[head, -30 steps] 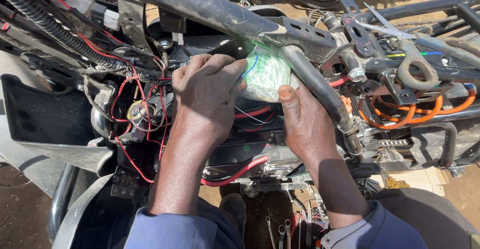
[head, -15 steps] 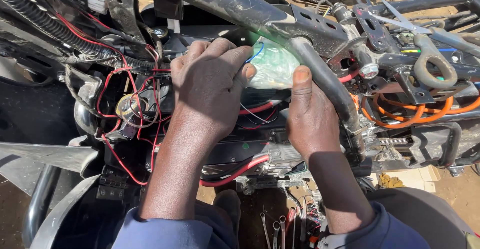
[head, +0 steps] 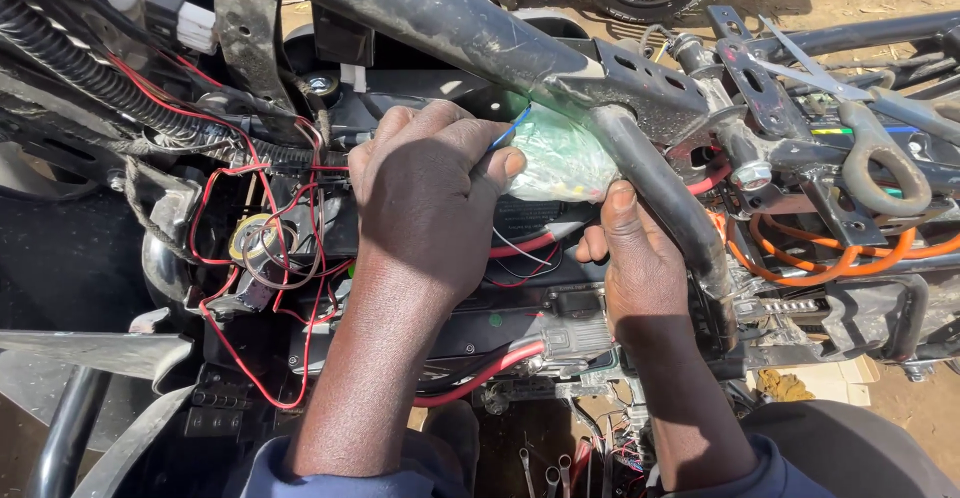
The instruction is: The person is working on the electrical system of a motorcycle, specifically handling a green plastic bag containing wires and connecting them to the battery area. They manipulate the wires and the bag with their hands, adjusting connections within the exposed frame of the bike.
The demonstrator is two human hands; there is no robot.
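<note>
- Two hands work at the centre of the head view, inside a stripped motorcycle frame.
- Left hand [head: 425, 203] is curled over, thumb and fingers pinching the left end of a clear plastic-wrapped bundle [head: 560, 163].
- Right hand [head: 640, 258] presses its thumb up against the bundle's underside, fingers tucked behind and hidden.
- That bundle sits just under the grey frame tube [head: 480, 28], centre frame.
- Red wires [head: 250, 258] loop at left; orange cables [head: 800, 258] coil at right.
- Tools [head: 880, 158] rest at upper right.
</note>
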